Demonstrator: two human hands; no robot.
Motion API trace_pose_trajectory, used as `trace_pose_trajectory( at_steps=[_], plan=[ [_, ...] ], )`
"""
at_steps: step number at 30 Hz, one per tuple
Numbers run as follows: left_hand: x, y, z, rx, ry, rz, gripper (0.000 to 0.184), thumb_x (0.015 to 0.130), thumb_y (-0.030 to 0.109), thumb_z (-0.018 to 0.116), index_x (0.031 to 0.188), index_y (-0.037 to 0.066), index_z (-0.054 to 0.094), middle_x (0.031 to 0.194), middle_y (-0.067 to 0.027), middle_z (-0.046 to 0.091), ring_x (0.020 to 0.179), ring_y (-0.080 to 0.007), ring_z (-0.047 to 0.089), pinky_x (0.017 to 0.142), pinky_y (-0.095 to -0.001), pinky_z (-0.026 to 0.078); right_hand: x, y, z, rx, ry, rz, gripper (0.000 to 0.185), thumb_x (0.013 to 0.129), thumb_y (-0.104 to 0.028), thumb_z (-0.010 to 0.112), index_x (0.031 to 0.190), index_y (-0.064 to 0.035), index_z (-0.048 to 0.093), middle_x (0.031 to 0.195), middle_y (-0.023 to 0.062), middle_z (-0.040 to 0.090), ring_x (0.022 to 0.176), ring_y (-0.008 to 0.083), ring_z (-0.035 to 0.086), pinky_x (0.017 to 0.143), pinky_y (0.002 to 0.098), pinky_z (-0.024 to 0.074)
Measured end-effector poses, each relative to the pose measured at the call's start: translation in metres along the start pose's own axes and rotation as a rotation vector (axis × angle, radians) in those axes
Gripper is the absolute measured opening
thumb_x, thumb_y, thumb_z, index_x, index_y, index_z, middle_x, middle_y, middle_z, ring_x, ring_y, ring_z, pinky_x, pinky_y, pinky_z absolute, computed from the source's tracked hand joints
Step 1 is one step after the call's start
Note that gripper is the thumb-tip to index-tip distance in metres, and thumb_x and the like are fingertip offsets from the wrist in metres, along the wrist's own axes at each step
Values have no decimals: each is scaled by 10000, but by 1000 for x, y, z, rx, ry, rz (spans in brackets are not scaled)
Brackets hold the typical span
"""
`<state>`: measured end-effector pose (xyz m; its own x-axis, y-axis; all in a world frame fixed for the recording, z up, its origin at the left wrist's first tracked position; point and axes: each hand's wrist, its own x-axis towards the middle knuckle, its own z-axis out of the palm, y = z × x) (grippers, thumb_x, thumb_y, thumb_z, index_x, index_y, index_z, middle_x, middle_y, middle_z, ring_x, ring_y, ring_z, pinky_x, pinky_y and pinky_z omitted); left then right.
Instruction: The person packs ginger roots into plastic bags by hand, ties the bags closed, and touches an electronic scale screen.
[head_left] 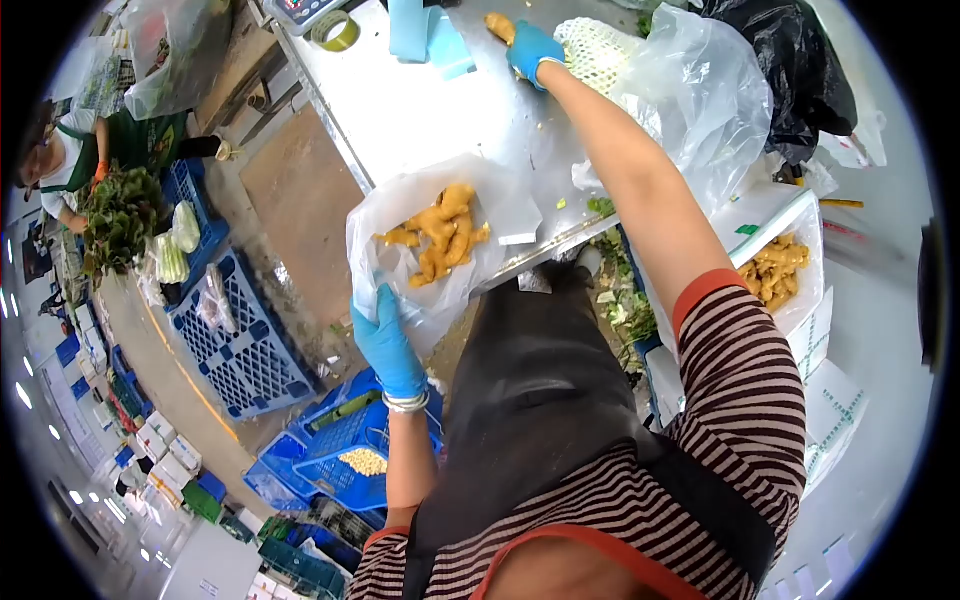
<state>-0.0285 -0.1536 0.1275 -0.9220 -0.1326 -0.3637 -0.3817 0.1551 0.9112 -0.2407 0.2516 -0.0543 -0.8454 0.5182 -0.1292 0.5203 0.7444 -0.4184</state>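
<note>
My left hand [388,345], in a blue glove, grips the near left edge of a clear plastic bag [375,235]. Several pieces of ginger [440,235] lie in that bag, at the corner of the metal table [345,150]. At the far side of the table my right hand [535,55], also in a blue glove, is closed on a piece of ginger [499,27]. A white foam net [595,52] lies just right of it.
Green tape [334,31] and a scale [300,12] sit at the far left. Clear plastic [705,90] and a black bag [790,70] are at right, above a box of ginger [775,270]. Blue crates [335,440] stand below left. A co-worker [75,150] holds leafy greens.
</note>
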Motion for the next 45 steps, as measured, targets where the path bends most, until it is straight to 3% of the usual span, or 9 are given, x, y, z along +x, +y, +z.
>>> trace_pose_trajectory(
  at_steps=[7,10,15,18,23,29,36,40,45],
  plan=[
    [0,8,9,-57,16,31,274,972,152,581,1204,6,582,1073,-27,623,910,-97,553,807,-258,472,-193,-53,-144,785,-502,-160,564,877,-360,681,1342,-72,546,853,27,624,723,35,573,644,208,479],
    [-6,12,15,-31,27,90,235,976,164,575,1162,23,594,989,-1,610,840,-76,534,739,-234,453,-243,-49,-135,754,-851,-782,586,767,-257,716,1337,-223,587,1081,111,659,978,262,623,873,396,496],
    [-8,-16,6,203,-58,208,166,975,220,582,1043,79,636,789,71,524,662,-43,452,567,-216,385,-271,-93,-49,467,-279,-745,379,706,-135,742,1063,-81,627,1059,198,658,960,343,648,842,430,518],
    [-22,-12,13,358,-56,242,309,987,261,556,1170,20,619,948,23,576,766,-92,502,639,-239,443,-320,-77,-41,634,-104,-830,643,845,-279,624,1414,-65,414,1212,191,603,1038,356,624,888,461,505],
    [-25,-3,24,353,28,139,412,979,311,569,1155,-62,564,1003,-133,621,794,-180,562,650,-304,500,-411,52,-139,786,-360,-421,409,920,-356,596,1305,-219,598,1137,128,650,981,322,629,856,405,505],
    [-41,18,49,525,120,292,506,947,277,608,1217,-132,486,1132,-250,589,890,-307,599,791,-407,537,-528,311,-184,589,372,790,302,897,-259,619,1138,-90,688,987,103,702,904,230,669,809,342,529],
    [-18,20,66,965,339,383,674,835,324,725,1273,-128,484,1219,-298,579,1006,-393,625,867,-465,528,-572,486,-112,60,384,1398,812,740,-335,774,1332,51,374,1314,266,487,1194,386,534,956,405,490],
    [-10,22,74,1129,465,589,745,805,397,747,1337,-42,467,1259,-228,557,1098,-391,578,927,-480,491,-585,523,-95,192,448,1264,560,752,-155,744,1229,21,509,1072,183,648,903,339,656,822,391,552],
    [-78,44,150,1180,498,1137,656,853,390,709,1326,-10,491,1284,-189,530,1149,-346,533,1013,-460,427,-628,482,-178,1547,684,1013,370,854,-74,612,1216,-17,566,1108,91,624,989,193,627,849,324,536]
  ],
)
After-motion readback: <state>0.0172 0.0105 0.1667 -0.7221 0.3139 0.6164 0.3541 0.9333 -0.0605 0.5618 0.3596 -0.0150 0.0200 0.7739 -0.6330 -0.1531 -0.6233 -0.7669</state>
